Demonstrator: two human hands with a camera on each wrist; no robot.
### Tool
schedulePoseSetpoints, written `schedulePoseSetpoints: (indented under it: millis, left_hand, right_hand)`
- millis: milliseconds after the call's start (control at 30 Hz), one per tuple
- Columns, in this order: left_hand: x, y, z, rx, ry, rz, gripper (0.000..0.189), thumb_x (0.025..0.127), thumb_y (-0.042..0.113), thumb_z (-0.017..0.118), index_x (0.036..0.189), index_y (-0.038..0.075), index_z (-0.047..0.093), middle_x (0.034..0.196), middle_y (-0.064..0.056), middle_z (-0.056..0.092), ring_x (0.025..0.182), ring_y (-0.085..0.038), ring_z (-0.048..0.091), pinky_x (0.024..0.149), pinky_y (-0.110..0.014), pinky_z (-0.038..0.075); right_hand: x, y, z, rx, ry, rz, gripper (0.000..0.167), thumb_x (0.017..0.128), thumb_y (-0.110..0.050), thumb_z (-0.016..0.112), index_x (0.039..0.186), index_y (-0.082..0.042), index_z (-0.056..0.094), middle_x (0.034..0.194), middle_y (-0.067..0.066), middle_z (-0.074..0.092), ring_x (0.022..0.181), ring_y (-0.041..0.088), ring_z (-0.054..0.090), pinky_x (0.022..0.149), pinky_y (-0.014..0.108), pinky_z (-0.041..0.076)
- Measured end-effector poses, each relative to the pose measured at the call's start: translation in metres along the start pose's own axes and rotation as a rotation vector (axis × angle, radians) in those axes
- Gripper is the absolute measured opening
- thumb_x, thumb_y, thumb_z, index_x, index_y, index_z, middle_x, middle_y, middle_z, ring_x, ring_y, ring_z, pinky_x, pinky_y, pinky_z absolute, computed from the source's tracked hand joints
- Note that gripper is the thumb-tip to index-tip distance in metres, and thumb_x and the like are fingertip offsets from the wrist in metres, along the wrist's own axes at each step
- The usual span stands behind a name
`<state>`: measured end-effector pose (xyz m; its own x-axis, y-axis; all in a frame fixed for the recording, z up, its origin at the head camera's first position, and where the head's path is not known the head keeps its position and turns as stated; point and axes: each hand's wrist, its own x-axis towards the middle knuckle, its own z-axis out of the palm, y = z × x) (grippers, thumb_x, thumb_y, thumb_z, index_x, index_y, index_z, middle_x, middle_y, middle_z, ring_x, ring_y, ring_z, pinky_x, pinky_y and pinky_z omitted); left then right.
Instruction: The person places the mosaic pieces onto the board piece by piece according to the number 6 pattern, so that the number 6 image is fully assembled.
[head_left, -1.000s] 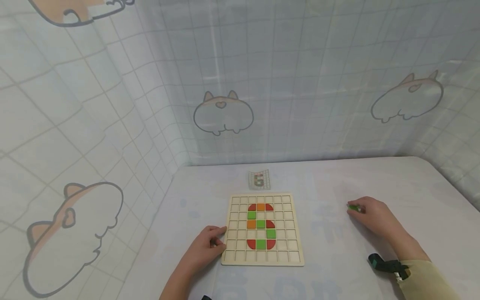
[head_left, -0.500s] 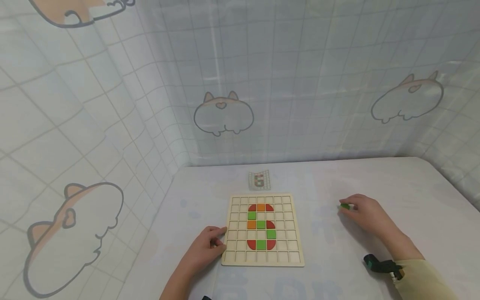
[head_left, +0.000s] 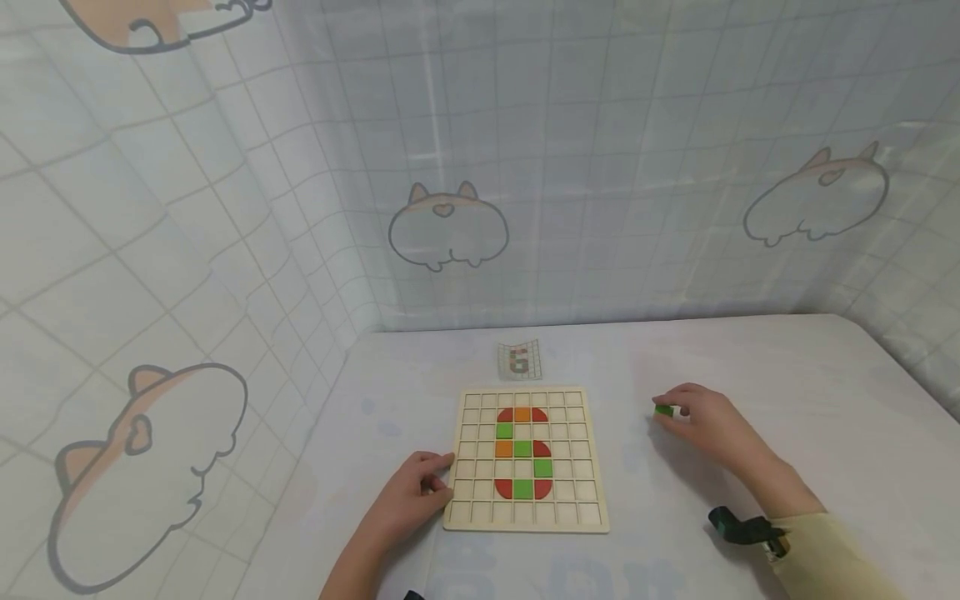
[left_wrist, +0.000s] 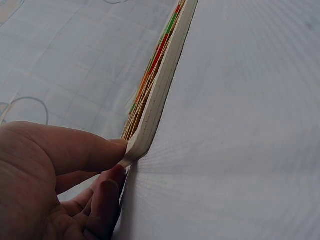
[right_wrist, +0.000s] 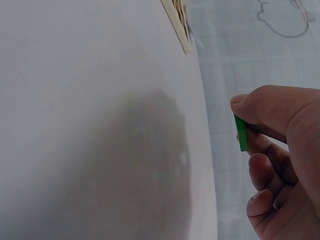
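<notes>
In the head view a pale wooden grid board (head_left: 578, 469) lies on the table. Red (head_left: 503, 489), orange (head_left: 503, 448) and green (head_left: 522, 489) tiles sit in its cells, like a figure 5 or S. My left hand (head_left: 408, 497) holds the board's left edge; in the left wrist view its thumb (left_wrist: 95, 150) lies on the rim with fingers below. Off to the board's right, my right hand (head_left: 712, 427) pinches a green square tile (right_wrist: 241, 134) between thumb and fingers. That tile is raised over the table, its shadow falling beneath.
Behind the board lies a small printed card (head_left: 519, 361) with a gridded, coloured figure. A white cloth covers the table (head_left: 622, 558). Grid-patterned curtains (head_left: 585, 208) hang at the back and sides. A black camera (head_left: 742, 527) sits on the right wrist.
My right hand has moved left toward the board with the green tile in its pinch. The left hand and the board have stayed in place.
</notes>
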<state>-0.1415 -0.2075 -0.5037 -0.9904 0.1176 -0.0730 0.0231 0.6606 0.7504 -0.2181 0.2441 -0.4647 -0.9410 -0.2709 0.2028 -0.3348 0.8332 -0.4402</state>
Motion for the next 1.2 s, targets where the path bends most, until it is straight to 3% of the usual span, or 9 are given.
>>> schedulePoseSetpoints:
  millis: [300, 933, 1200]
  left_hand:
    - [0.0, 0.001, 0.0, 0.002, 0.0, 0.001, 0.051, 0.085, 0.012, 0.075, 0.134, 0.008, 0.062, 0.115, -0.002, 0.053, 0.086, -0.015, 0.054, 0.071, -0.027, 0.044]
    - [0.001, -0.001, 0.0, 0.005, 0.005, 0.017, 0.051, 0.084, 0.011, 0.074, 0.134, 0.008, 0.062, 0.114, -0.002, 0.053, 0.086, -0.015, 0.054, 0.071, -0.026, 0.044]
    - [-0.001, -0.001, 0.001, -0.004, 0.006, 0.018, 0.051, 0.084, 0.011, 0.075, 0.133, 0.007, 0.063, 0.113, -0.002, 0.053, 0.085, -0.014, 0.054, 0.071, -0.026, 0.044]
  right_hand:
    - [0.006, -0.014, 0.007, 0.004, -0.019, 0.002, 0.028, 0.086, -0.016, 0.076, 0.111, -0.004, 0.074, 0.106, 0.009, 0.065, 0.09, 0.025, 0.06, 0.072, 0.04, 0.052]
    - [0.016, -0.047, 0.024, 0.04, -0.038, -0.096, 0.027, 0.086, -0.02, 0.077, 0.11, -0.007, 0.075, 0.106, 0.004, 0.066, 0.096, 0.022, 0.062, 0.079, 0.04, 0.053]
    - [0.02, -0.066, 0.032, 0.049, -0.084, -0.093, 0.027, 0.086, -0.019, 0.078, 0.111, -0.009, 0.075, 0.105, 0.002, 0.065, 0.094, 0.019, 0.06, 0.077, 0.036, 0.054]
